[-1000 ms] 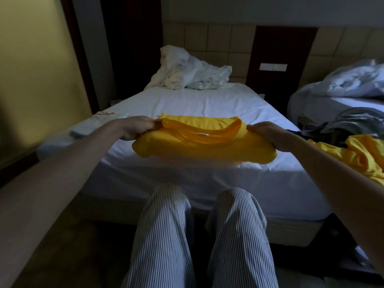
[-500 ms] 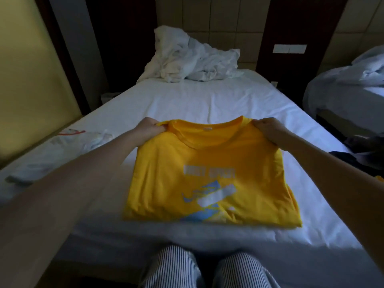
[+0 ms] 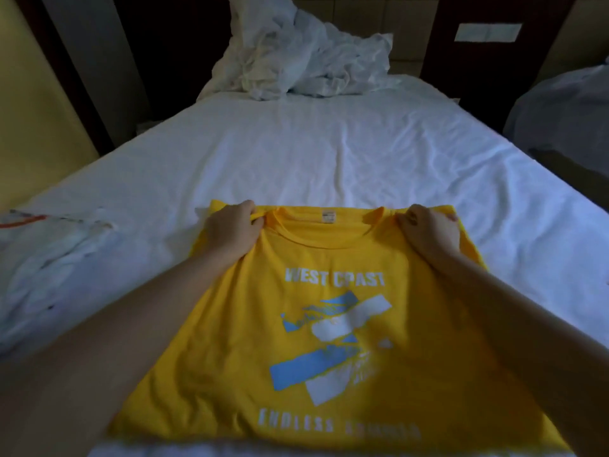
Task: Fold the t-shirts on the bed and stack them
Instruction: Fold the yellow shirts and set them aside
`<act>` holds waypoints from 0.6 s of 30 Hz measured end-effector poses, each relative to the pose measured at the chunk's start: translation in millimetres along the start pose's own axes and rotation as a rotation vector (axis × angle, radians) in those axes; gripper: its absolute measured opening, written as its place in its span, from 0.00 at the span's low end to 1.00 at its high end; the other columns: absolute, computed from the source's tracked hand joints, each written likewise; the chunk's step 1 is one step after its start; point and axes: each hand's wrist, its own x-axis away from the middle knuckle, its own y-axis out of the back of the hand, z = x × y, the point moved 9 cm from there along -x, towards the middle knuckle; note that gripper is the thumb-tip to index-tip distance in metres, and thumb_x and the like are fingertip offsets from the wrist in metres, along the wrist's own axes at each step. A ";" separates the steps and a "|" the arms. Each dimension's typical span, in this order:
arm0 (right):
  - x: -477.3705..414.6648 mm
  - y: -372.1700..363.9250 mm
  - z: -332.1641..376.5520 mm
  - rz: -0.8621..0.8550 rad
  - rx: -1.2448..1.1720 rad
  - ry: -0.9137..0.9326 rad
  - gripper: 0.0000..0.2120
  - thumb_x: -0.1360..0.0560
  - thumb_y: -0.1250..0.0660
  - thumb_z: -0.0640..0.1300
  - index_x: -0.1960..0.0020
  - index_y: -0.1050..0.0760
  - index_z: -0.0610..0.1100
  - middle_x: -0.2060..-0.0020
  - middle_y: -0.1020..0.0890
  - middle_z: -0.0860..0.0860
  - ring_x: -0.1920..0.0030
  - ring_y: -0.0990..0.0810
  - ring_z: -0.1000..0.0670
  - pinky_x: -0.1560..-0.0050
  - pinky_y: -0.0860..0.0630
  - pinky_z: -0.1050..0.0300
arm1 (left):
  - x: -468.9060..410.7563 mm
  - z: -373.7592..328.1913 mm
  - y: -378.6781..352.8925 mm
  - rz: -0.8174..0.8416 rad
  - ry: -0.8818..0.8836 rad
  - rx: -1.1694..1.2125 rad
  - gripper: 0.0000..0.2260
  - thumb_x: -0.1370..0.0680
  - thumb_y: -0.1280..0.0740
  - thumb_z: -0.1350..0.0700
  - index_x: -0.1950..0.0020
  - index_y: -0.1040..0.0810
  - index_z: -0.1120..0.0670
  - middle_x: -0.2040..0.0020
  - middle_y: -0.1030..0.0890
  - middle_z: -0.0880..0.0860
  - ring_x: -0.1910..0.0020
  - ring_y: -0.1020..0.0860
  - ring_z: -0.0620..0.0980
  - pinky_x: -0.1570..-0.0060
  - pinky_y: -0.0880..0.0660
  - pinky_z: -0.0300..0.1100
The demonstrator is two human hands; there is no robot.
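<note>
A yellow t-shirt (image 3: 333, 328) with a white and blue print lies front side up on the white bed (image 3: 329, 153), its sides folded under, its collar pointing away from me. My left hand (image 3: 230, 232) grips the shirt's left shoulder beside the collar. My right hand (image 3: 428, 232) grips the right shoulder in the same way. Both forearms stretch over the shirt's sides and hide parts of them.
A white garment with a red line (image 3: 46, 258) lies crumpled on the bed at the left. A heap of white bedding (image 3: 303, 51) sits at the head of the bed. A second bed (image 3: 566, 113) stands at the right, a yellow wall at the left.
The yellow shirt, first held bunched up above the bed's edge, has been spread flat on the sheet. My view has moved closer and lower over it. Both hands keep hold of the shoulders.
</note>
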 end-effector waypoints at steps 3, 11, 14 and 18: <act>-4.7 0.1 -21.4 -0.031 0.016 -0.158 0.26 0.28 0.36 0.60 0.34 0.32 0.50 0.34 0.30 0.43 0.33 0.36 0.39 0.34 0.45 0.44 | -2.3 22.2 -1.8 0.001 0.163 -0.056 0.29 0.27 0.35 0.38 0.34 0.31 0.54 0.36 0.29 0.61 0.36 0.32 0.62 0.39 0.36 0.53; -12.8 3.1 -7.7 -0.023 -0.003 -0.034 0.18 0.23 0.38 0.54 0.43 0.27 0.40 0.43 0.26 0.39 0.41 0.28 0.37 0.47 0.32 0.48 | -9.8 13.9 -3.4 0.037 0.047 0.089 0.18 0.23 0.36 0.43 0.43 0.25 0.56 0.42 0.25 0.60 0.42 0.26 0.61 0.47 0.30 0.50; -17.6 11.9 -0.6 -0.132 0.038 0.052 0.16 0.23 0.38 0.51 0.45 0.27 0.38 0.45 0.27 0.38 0.42 0.29 0.37 0.48 0.34 0.47 | -13.1 13.5 4.9 -0.069 0.004 0.055 0.15 0.22 0.36 0.45 0.45 0.24 0.56 0.44 0.25 0.60 0.43 0.26 0.60 0.51 0.30 0.50; -22.3 -5.9 -15.5 -0.009 0.028 -0.051 0.19 0.22 0.40 0.54 0.41 0.30 0.40 0.41 0.30 0.38 0.39 0.32 0.37 0.39 0.39 0.47 | -14.7 25.1 -8.0 0.011 0.126 0.063 0.21 0.23 0.36 0.43 0.39 0.27 0.57 0.38 0.30 0.61 0.37 0.31 0.61 0.41 0.33 0.53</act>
